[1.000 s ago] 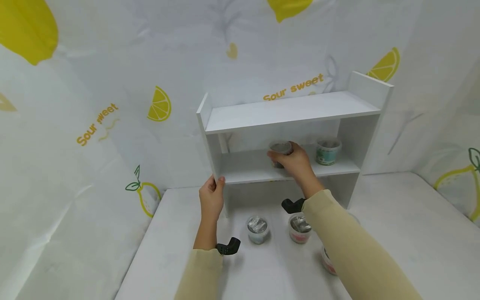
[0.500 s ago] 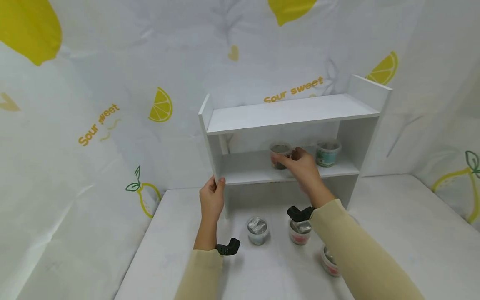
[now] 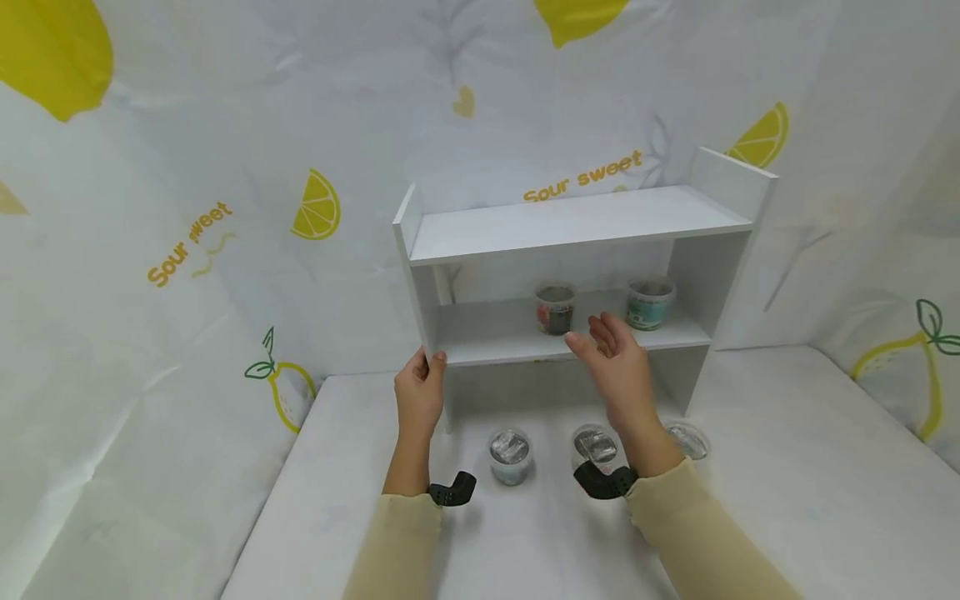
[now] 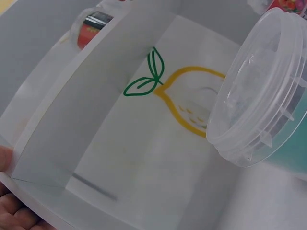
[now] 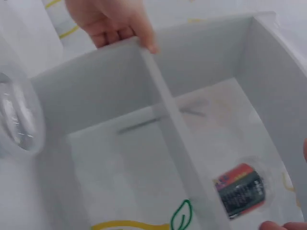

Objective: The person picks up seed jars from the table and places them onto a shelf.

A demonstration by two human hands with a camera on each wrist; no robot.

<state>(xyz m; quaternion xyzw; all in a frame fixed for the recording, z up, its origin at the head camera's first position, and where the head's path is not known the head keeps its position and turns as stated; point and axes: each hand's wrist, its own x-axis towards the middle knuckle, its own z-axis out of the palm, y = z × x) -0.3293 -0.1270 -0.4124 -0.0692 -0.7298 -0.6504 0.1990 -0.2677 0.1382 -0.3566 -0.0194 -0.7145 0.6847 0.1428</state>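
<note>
Bare right hand [image 3: 618, 358] just in front of a clear round plastic tub with a red-and-black label [image 3: 555, 310], fingers apart

The tub stands upright on the middle board of a white two-tier shelf unit [image 3: 585, 225], left of a clear plastic tub with a teal label [image 3: 649, 305]. The right hand, its fingers bent and spread, holds nothing. The bare left hand [image 3: 420, 396] grips the unit's left side panel; the right wrist view adds what the head view hides, its fingers curled against the panel's outer face and the thumb at the board's front end.

The head view alone takes in three silvery-topped round tubs [image 3: 510, 457] together on the white table [image 3: 787, 417]. The left wrist view brings one clear-lidded tub with a teal lower part [image 4: 264, 91] up close, its ridged rim plain to see; which it is, I cannot tell.

On the white backdrop [image 3: 375, 50], orange lettering [image 3: 191, 244] reads "Sour sweet", twice. The right wrist view shows small pale print on the red-and-black label, too blurred to read. The teal label's print is likewise illegible.
</note>
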